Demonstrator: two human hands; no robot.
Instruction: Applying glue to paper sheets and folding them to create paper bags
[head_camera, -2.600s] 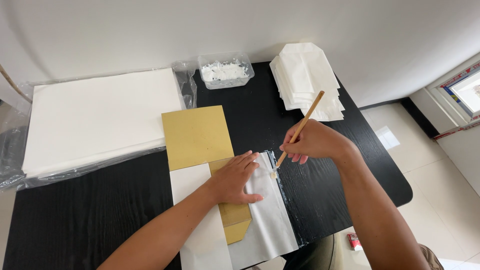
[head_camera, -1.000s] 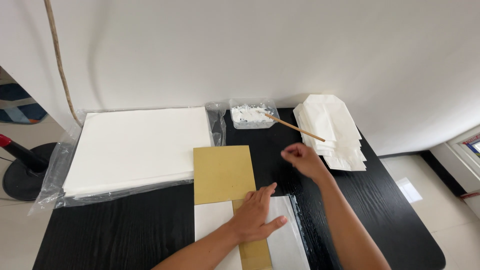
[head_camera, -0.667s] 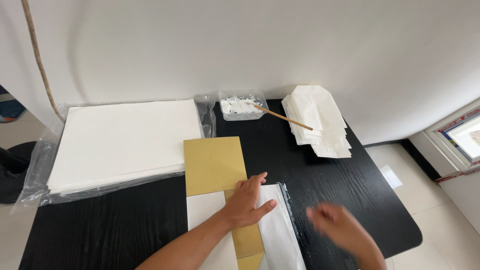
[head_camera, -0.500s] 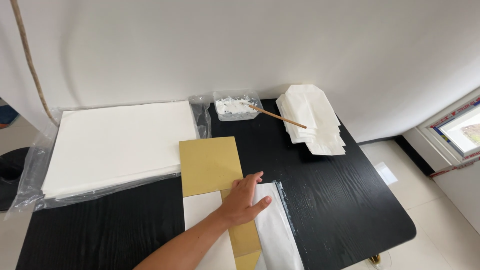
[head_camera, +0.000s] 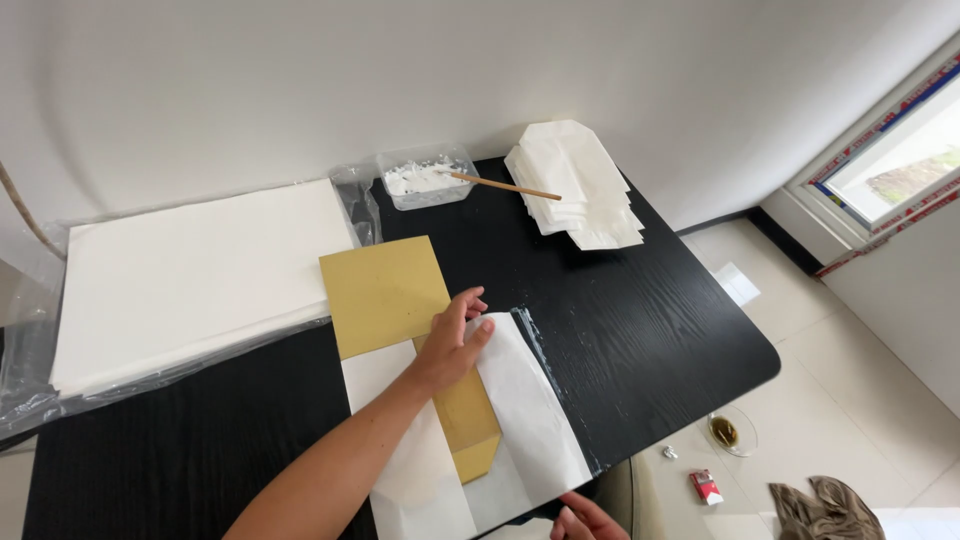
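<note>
My left hand (head_camera: 452, 343) lies flat, fingers spread, on a gold card template (head_camera: 385, 292) and on the white paper sheet (head_camera: 535, 415) wrapped around it. The sheet's right flap is folded over the card's lower part, under my fingertips. Only the fingers of my right hand (head_camera: 588, 520) show at the bottom edge, by the sheet's lower corner; I cannot tell whether they grip it. A wooden stick (head_camera: 505, 186) rests across a clear tub of white paste (head_camera: 420, 180) at the back.
A pile of folded white paper bags (head_camera: 580, 185) lies back right on the black table (head_camera: 650, 330). A large stack of white sheets in plastic (head_camera: 190, 275) fills the left. On the floor lie a small red box (head_camera: 706, 487), a glass dish (head_camera: 723, 432) and a cloth (head_camera: 825, 510).
My right hand laid the stick across the paste tub, drew back out of view, and now shows at the bottom edge. The white flap now lies over the gold card.
</note>
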